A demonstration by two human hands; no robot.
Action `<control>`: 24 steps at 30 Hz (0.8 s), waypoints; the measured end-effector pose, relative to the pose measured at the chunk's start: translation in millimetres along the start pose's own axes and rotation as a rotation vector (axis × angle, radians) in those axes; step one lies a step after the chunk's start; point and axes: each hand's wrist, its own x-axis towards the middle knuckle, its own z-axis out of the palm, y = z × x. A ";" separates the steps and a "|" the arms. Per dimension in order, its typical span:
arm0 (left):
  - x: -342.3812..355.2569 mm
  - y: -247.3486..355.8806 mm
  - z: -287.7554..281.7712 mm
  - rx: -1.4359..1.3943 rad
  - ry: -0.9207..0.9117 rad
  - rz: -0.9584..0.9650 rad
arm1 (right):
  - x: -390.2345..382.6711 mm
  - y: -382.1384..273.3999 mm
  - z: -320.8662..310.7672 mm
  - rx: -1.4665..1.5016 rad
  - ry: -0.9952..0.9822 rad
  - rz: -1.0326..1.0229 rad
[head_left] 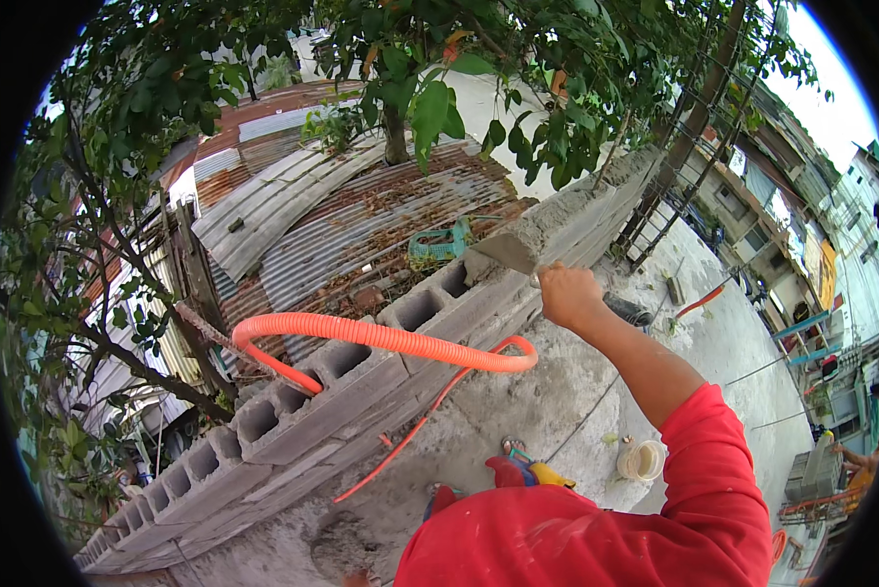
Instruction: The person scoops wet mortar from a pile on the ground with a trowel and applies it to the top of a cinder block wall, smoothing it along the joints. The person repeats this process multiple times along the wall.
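Observation:
My right hand (568, 293) is closed around the handle of a trowel (506, 252). Its flat metal blade points left, at the top of the hollow-block wall (337, 406), where grey mortar (547, 223) covers the blocks. Left of the blade, the block cells stay uncovered along the wall. An orange corrugated hose (381, 336) loops over the wall, one end down in a block cell. My left hand does not show in the picture.
Rusty corrugated roofing (332, 235) and a teal plastic basket (439, 243) lie beyond the wall. Tree branches hang overhead. Steel rebar (689, 137) rises at the wall's far end. A white bucket (641, 460) stands on the concrete floor. Another person's arm (858, 458) shows at the right edge.

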 end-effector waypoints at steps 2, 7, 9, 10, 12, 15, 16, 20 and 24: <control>5.2 -3.1 -1.5 0.022 -0.012 -0.013 | -8.1 4.1 0.7 0.111 0.027 0.038; 18.6 9.4 -0.6 0.039 -0.026 0.000 | -11.2 47.9 41.0 0.348 0.186 0.324; 22.1 17.0 3.4 0.042 -0.035 0.008 | -12.1 51.8 75.8 0.553 0.253 0.403; 23.2 21.0 5.7 0.047 -0.040 0.014 | -13.1 49.5 93.6 0.647 0.274 0.476; 24.4 26.9 9.5 0.056 -0.045 0.025 | -13.5 26.8 127.9 0.762 0.360 0.547; 24.6 29.1 12.2 0.056 -0.056 0.035 | -15.2 -19.9 157.0 0.914 0.440 0.523; 24.6 28.9 11.5 0.054 -0.058 0.036 | -20.2 -33.9 160.7 0.953 0.443 0.508; 25.5 23.5 7.4 0.058 -0.056 0.036 | -42.8 -53.8 145.4 0.868 0.435 0.186; 27.5 12.3 0.5 0.042 -0.037 0.028 | -37.8 -29.2 98.3 0.751 0.376 0.165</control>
